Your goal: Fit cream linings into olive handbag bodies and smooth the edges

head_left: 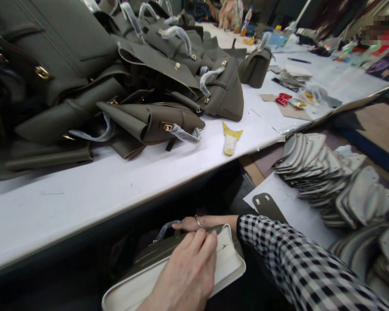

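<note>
A dark olive handbag (158, 251) with a pale lining or inner panel turned toward me is held low, below the table edge. My left hand (189, 261) lies over its pale side, fingers curled and closed on the material. From the right, in a black-and-white checked sleeve, my right hand (188, 223) reaches across the bag's far side. It grips the bag near a plastic-wrapped handle (167, 229), and a thin metal bracelet shows on it. Part of the right hand is hidden behind the bag and my left hand.
Several olive handbags (222, 93) are heaped on the white table (116, 185). A yellow-and-white cut piece (231, 138) lies near its edge. To my right are stacks of curved grey panels (311, 160) and an olive strap piece (267, 205). Bottles (246, 20) stand further back.
</note>
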Action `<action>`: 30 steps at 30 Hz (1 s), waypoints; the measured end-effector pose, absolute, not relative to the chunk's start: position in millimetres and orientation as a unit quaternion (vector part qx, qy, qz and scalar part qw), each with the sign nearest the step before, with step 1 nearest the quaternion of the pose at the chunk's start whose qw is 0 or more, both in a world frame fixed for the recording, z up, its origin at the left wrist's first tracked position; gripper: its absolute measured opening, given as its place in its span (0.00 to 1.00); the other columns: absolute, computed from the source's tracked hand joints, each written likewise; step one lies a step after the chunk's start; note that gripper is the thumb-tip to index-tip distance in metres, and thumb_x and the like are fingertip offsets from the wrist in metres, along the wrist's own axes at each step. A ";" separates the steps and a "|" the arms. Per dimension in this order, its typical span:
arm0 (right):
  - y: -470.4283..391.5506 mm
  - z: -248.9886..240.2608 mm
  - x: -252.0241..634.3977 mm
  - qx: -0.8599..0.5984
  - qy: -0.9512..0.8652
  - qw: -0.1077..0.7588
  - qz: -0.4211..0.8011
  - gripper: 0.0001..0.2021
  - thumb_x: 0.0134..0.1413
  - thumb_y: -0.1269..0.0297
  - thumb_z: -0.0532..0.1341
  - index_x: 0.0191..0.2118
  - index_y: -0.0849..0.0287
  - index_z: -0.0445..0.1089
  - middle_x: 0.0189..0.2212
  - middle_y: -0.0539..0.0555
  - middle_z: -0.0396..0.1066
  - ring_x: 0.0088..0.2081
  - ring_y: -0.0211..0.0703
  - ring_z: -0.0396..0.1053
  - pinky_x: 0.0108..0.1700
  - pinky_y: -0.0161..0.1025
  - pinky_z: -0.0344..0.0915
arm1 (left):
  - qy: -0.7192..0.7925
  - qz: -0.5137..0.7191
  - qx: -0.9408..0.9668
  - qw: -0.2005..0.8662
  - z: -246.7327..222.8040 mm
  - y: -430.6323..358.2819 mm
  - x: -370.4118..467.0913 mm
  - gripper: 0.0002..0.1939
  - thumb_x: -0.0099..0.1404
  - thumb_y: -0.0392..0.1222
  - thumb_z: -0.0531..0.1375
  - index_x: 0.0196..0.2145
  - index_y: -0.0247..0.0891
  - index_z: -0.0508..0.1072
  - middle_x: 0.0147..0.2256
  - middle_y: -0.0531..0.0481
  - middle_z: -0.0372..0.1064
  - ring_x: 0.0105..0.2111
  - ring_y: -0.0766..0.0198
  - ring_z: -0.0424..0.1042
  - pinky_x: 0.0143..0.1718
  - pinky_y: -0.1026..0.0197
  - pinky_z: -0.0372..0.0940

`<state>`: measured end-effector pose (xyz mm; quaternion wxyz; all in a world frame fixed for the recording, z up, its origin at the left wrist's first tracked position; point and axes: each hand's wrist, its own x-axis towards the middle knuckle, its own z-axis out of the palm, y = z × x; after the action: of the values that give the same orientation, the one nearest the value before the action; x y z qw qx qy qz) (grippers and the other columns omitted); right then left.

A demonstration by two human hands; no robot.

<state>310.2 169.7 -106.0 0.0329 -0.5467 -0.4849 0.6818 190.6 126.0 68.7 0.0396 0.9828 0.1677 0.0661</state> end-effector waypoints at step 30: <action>147.9 77.5 396.7 -0.482 -0.716 -0.012 0.505 0.20 0.59 0.54 0.59 0.54 0.52 0.75 0.47 0.52 0.77 0.48 0.52 0.73 0.52 0.40 0.64 | 0.292 0.086 0.919 0.249 81.0 116.5 155.4 0.15 0.67 0.29 0.49 0.47 0.36 0.70 0.44 0.45 0.69 0.43 0.58 0.67 0.49 0.55 0.65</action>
<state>396.7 147.9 77.5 -0.0116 -0.4816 -0.7160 0.5052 155.4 116.5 81.0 0.2493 0.9194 0.2918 0.0861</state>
